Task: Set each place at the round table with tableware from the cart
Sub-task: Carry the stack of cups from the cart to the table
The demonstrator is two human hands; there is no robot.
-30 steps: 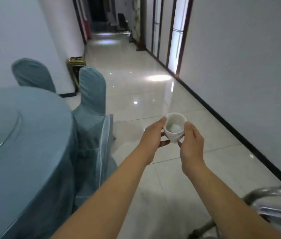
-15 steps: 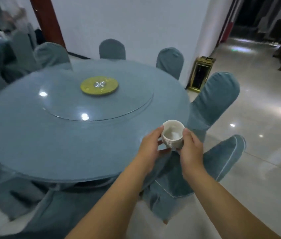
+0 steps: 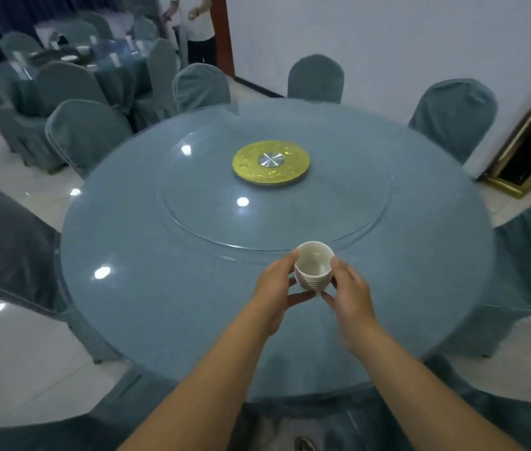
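Held between both hands, above the near part of the round table: a nested stack of small white ribbed ceramic cups (image 3: 314, 270), about six rims countable down its side, the exact number unclear. Left hand (image 3: 275, 292) curled round the stack's left side, thumb reaching underneath; right hand (image 3: 350, 294) curled against its right side, fingertips at the base. Stack lifted clear of the blue-grey tablecloth (image 3: 160, 304), nothing yet set down.

Step in hand, judging by the bare cloth: bringing the cups to the table, before the first placing. Next move likely calls for steadying the stack with one hand, peeling off a single cup with the other and setting it upright at the place in front of a chair.

Farther in: one round glass turntable (image 3: 339, 203) and one gold disc with a silver hub (image 3: 271, 162) at its centre. Around the rim, about seven chairs in blue-grey covers (image 3: 317, 79) in view. Beyond, a second set table (image 3: 117, 65), partly blurred.
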